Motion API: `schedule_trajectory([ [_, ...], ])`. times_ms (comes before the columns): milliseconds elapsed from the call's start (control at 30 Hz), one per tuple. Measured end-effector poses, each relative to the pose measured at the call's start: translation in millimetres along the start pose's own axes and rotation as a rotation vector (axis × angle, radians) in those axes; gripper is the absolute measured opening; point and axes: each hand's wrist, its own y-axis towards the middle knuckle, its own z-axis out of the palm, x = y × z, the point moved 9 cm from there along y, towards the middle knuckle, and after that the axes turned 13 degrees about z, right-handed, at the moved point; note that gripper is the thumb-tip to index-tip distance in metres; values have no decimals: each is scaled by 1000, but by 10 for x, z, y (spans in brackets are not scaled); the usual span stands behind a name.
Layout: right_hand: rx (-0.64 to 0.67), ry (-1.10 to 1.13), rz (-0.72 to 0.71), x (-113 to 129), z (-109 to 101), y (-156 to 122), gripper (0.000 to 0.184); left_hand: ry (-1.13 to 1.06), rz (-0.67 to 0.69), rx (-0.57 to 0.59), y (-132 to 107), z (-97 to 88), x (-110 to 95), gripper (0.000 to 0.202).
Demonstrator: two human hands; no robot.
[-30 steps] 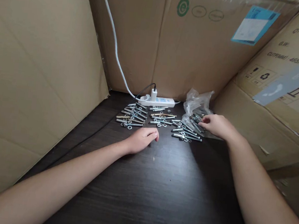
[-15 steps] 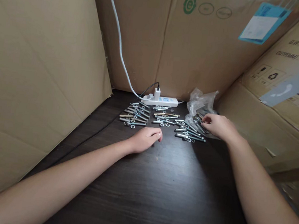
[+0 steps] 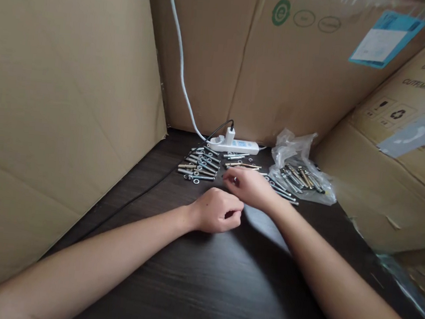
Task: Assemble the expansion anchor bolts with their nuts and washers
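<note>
My left hand [image 3: 217, 211] is curled into a loose fist low over the dark table, in front of the bolts. What it holds, if anything, is hidden. My right hand [image 3: 253, 187] is just beyond it, with its fingertips pinched together over the middle group of bolts [image 3: 242, 166] and covering part of it. I cannot make out what is in the pinch. To the left lie expansion bolts with loose washers [image 3: 201, 166] in a row. Another few bolts [image 3: 283, 191] show behind my right wrist. A clear plastic bag [image 3: 292, 146] holds several silver and brassy bolts [image 3: 301, 178].
A white power strip [image 3: 253, 148] with a plugged-in charger [image 3: 230, 136] lies behind the bolts. Its white cord [image 3: 180, 61] rises at the back, and a black cable [image 3: 137, 200] crosses the table's left. Cardboard boxes [image 3: 211, 54] wall in the left, back and right.
My right hand has moved left from the plastic bag to the middle bolts, uncovering the bag's contents. My left hand has shifted slightly right and closer to me. The view has turned a little left.
</note>
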Motion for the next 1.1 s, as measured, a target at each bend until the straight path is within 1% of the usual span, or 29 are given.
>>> schedule_trajectory([
  [33,24,-14,-21,104,101,46,16,30,-4,-23,-10,-28,4,25],
  [100,17,-63,-24,209,220,137,19,65,4,-63,-23,-72,-1,25],
  [200,19,-140,-19,237,315,224,20,61,59,-100,-24,-96,-55,25],
  [267,40,-169,-14,226,354,246,20,36,54,-129,-33,-109,-52,26],
  [333,79,-188,-7,220,396,247,20,0,-10,-185,-62,-150,25,27],
  [400,111,-200,-10,236,430,233,19,-30,-115,-257,-116,-228,169,29],
  [467,105,-208,-7,257,434,217,19,-21,-218,-350,-188,-366,335,31],
  [533,71,-214,6,265,411,202,22,4,-322,-385,-260,-505,511,31],
  [600,43,-217,14,254,383,181,24,20,-389,-321,-312,-602,658,26],
  [667,20,-205,14,216,335,146,24,62,-479,-250,-420,-712,797,14],
  [700,7,-194,21,178,301,122,23,110,-521,-202,-489,-764,851,12],
  [733,-4,-179,34,127,262,91,22,162,-545,-157,-557,-815,886,14],
  [800,-16,-136,71,0,185,-1,20,260,-588,-33,-696,-855,940,20],
  [833,-16,-105,91,-67,151,-63,19,296,-612,40,-766,-846,966,22],
  [900,-15,-22,135,-194,99,-217,16,331,-648,129,-877,-824,1007,23],
  [1000,-20,128,181,-312,73,-484,13,365,-670,178,-947,-799,1048,20],
  [1100,-70,268,231,-372,68,-708,13,379,-670,180,-943,-807,1074,16],
])
